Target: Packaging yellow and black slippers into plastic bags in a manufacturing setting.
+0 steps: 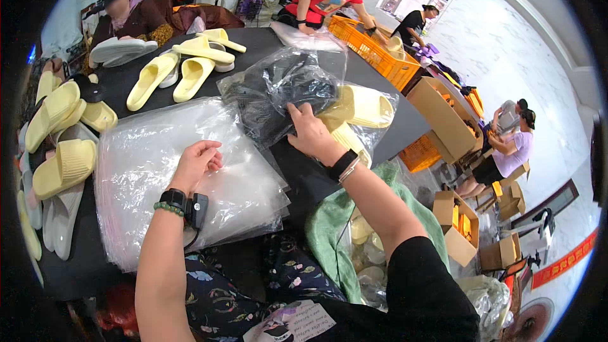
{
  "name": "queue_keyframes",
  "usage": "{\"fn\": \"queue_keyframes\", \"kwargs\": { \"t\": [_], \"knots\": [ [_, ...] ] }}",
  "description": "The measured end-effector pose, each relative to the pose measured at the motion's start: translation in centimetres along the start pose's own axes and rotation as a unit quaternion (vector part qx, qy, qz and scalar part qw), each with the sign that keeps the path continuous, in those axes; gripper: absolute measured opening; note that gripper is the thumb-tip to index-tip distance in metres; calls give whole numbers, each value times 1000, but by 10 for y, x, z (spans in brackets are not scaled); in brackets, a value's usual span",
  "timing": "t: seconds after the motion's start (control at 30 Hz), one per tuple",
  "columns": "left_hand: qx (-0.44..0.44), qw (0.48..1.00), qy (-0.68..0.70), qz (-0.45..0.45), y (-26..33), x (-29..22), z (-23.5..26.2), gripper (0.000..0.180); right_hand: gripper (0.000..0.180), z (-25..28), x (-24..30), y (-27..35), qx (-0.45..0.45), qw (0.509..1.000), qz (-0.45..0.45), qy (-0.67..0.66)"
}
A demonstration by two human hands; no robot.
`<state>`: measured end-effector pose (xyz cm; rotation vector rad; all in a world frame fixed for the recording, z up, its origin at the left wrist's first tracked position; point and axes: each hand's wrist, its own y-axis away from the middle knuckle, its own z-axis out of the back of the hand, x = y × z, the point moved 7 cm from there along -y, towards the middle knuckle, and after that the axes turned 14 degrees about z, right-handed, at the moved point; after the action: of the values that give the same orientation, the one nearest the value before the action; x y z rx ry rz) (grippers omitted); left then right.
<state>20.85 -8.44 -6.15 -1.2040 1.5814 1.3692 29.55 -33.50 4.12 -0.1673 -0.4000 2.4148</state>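
Observation:
My left hand [199,162] hovers over a stack of flat clear plastic bags [158,152], its fingers loosely bent and nothing visible in them. My right hand [310,132] rests at the near side of a clear bag, thumb and fingers apart. Just right of it lie pale yellow slippers [364,106] inside clear plastic. Beyond the right hand, crumpled clear bags [278,85] lie over the dark tabletop. Loose yellow slides [193,76] sit at the far side of the table, some on white soles.
More yellow and white slippers [63,168] pile along the left edge. A green sack [332,231] holding bagged items stands by my right forearm. Across the table are two people and an orange crate [361,41]. Cardboard boxes [456,225] and other people are at the right.

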Motion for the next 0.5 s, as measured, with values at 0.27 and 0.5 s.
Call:
{"fn": "queue_keyframes", "kwargs": {
  "t": [0.27,0.5],
  "knots": [
    [-9,1000,-10,7,2,6,-4,22,60,76,29,45,-83,977,118,-160],
    [-10,1000,-20,-6,-11,7,1,23,30,126,-65,173,-394,918,-44,-6]
  ]
}}
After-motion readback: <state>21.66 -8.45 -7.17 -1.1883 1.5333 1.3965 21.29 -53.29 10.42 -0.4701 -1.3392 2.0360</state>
